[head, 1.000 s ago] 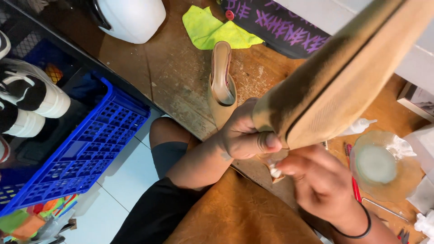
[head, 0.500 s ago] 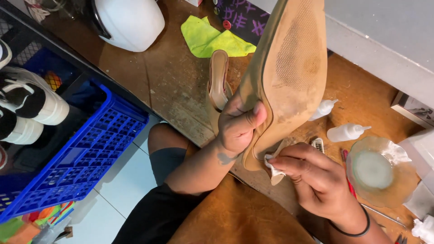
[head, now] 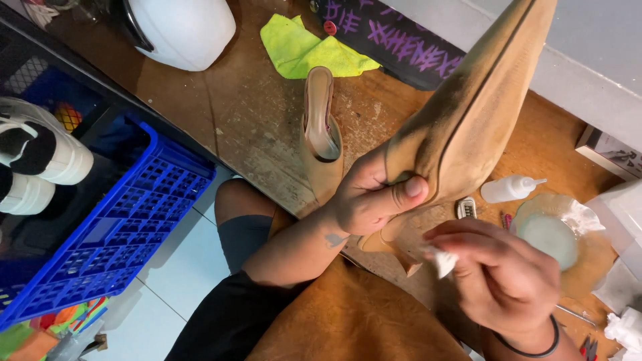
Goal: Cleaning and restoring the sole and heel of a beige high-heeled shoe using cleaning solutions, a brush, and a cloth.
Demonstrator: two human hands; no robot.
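My left hand [head: 370, 197] grips a tan suede pointed shoe [head: 468, 117] near its heel end and holds it up in the air, with its side and the dark sole seam turned toward me. Just below the shoe, my right hand [head: 498, 277] pinches a small white wad of cloth [head: 444, 260] between its fingertips, slightly apart from the heel. The matching tan shoe [head: 322, 134] lies on the worn wooden table [head: 254, 113] behind my left hand.
A yellow cloth [head: 304, 50] and a white helmet [head: 180, 30] lie at the table's back. A white squeeze bottle [head: 509, 188], a clear glass dish [head: 552, 234] and small tools sit at the right. A blue plastic crate [head: 114, 227] and sneakers [head: 33, 160] are left.
The shoe has turned in my left hand, from sole facing me to its side facing me. My right hand with the white wad has drawn down and right, away from the heel.
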